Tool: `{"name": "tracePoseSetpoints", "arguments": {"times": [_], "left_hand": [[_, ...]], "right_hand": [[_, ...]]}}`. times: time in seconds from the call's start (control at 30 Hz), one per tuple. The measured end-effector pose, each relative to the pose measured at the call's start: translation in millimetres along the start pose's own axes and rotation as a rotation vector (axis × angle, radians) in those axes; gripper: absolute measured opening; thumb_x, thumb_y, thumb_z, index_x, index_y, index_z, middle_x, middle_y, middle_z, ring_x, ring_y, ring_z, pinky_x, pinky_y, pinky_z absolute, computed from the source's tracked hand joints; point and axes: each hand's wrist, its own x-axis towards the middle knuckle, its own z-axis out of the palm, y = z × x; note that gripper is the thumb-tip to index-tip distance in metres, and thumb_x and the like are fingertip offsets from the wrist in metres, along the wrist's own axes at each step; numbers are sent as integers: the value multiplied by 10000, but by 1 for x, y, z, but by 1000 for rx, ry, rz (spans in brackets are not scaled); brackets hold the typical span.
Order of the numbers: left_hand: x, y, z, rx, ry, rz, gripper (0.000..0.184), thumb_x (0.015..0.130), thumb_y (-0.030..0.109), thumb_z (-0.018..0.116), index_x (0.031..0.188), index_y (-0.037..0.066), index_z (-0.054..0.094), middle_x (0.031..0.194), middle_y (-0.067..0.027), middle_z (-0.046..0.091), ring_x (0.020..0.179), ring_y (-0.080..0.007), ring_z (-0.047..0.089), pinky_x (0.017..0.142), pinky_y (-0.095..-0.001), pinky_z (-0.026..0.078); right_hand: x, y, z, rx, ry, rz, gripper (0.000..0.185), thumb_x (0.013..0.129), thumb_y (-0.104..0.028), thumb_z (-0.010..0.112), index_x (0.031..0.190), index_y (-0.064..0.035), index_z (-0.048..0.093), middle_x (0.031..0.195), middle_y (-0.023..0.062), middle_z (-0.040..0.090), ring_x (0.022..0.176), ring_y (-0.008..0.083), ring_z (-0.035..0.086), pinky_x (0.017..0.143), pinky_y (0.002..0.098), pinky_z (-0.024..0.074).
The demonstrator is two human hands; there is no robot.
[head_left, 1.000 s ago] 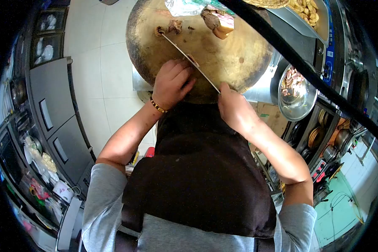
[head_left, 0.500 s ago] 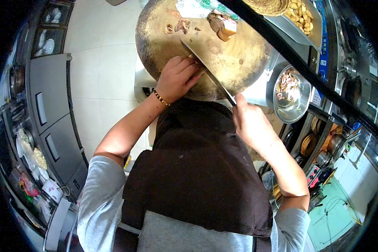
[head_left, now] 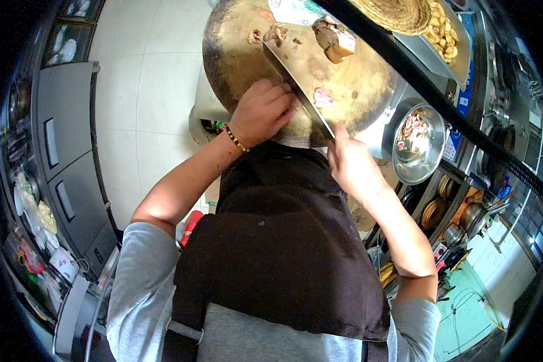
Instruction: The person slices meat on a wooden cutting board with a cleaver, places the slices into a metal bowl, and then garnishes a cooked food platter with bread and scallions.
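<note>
In the head view my right hand (head_left: 355, 163) is closed around the handle of a large kitchen knife (head_left: 300, 85). Its blade slants across a round wooden chopping board (head_left: 232, 57). My left hand (head_left: 263, 111) has its fingers curled against the blade's left side, holding down a piece of meat that they mostly hide. A pinkish slice of meat (head_left: 323, 97) lies just right of the blade. Farther back sits a thick block of meat (head_left: 333, 40), dark on one side and pale on the other. Small brown meat scraps (head_left: 276, 35) rest beyond the knife tip.
A metal bowl (head_left: 417, 166) with cut meat pieces stands right of the board. A white and green plastic bag (head_left: 292, 12) lies at the board's back. Behind right are a tray of yellowish pieces (head_left: 443, 39) and a woven item (head_left: 398, 13). A black strap (head_left: 422, 84) crosses the view.
A pinkish slice now lies on the blade's right, where none showed before. The knife and right hand have shifted slightly; my left hand stays curled beside the blade. The whole view has shifted a little.
</note>
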Motion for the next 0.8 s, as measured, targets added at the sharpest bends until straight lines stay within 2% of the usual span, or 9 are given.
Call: {"name": "tracePoseSetpoints", "arguments": {"times": [0.17, 0.23, 0.3, 0.37, 0.43, 0.53, 0.7, 0.73, 0.8], "left_hand": [[0, 0, -1, -56, 21, -28, 185, 704, 148, 643, 844, 40, 586, 945, -96, 582, 876, -270, 547, 824, -379, 437], [1, 0, -1, -52, 8, -46, 183, 705, 149, 642, 840, 40, 585, 936, -92, 580, 882, -269, 545, 823, -377, 437], [-1, 0, 0, -51, -10, -41, 188, 703, 147, 644, 844, 39, 583, 937, -93, 577, 886, -269, 543, 820, -376, 438], [-3, -1, 0, -48, -38, -15, 193, 701, 144, 646, 848, 37, 580, 937, -93, 574, 891, -269, 541, 817, -374, 439], [-3, 0, -2, -49, -12, 15, 203, 692, 135, 654, 850, 35, 576, 937, -94, 567, 897, -270, 538, 817, -373, 438], [-4, -2, -2, -39, -19, 1, 220, 674, 126, 669, 850, 38, 571, 940, -94, 560, 902, -271, 534, 819, -372, 437], [-5, -2, 1, -55, -9, 23, 209, 674, 125, 671, 840, 48, 570, 945, -83, 563, 897, -263, 537, 818, -363, 436], [-4, -2, 0, -52, 15, 39, 199, 680, 125, 668, 836, 49, 570, 945, -80, 565, 890, -261, 538, 815, -362, 436], [-4, -2, 0, -49, 44, 47, 190, 686, 125, 666, 832, 50, 569, 945, -76, 567, 883, -258, 540, 812, -361, 436]], "right_hand": [[2, 6, 6, 1, -114, 66, 232, 830, -32, 473, 1013, 67, 371, 630, 290, 535, 693, 457, 565, 581, 495, 448], [18, 8, 21, -17, 48, -60, 228, 829, -31, 472, 1011, 63, 372, 636, 287, 539, 689, 454, 568, 578, 499, 451], [26, 15, 29, -44, 61, -89, 229, 828, -30, 469, 1017, 57, 372, 643, 290, 544, 683, 451, 572, 575, 498, 454], [25, 11, 26, -32, 18, -18, 229, 830, -40, 480, 1016, 54, 385, 650, 291, 548, 679, 448, 575, 563, 487, 458], [25, 14, 19, 44, 68, -70, 225, 844, -73, 495, 1021, 38, 410, 655, 293, 549, 688, 444, 577, 583, 480, 455], [24, 20, 10, -9, 132, -170, 221, 852, -74, 490, 1027, 34, 410, 662, 296, 548, 699, 441, 580, 599, 486, 446], [-18, -10, -24, 17, 59, -33, 168, 854, -63, 483, 966, 36, 406, 635, 280, 542, 687, 431, 582, 572, 475, 440], [-23, -13, -30, 0, -46, 37, 151, 850, -56, 483, 935, 35, 399, 625, 274, 541, 676, 430, 581, 563, 471, 439], [-28, -9, -28, -11, -65, 48, 148, 849, -53, 484, 930, 36, 398, 623, 273, 540, 675, 431, 580, 563, 473, 439]]}}
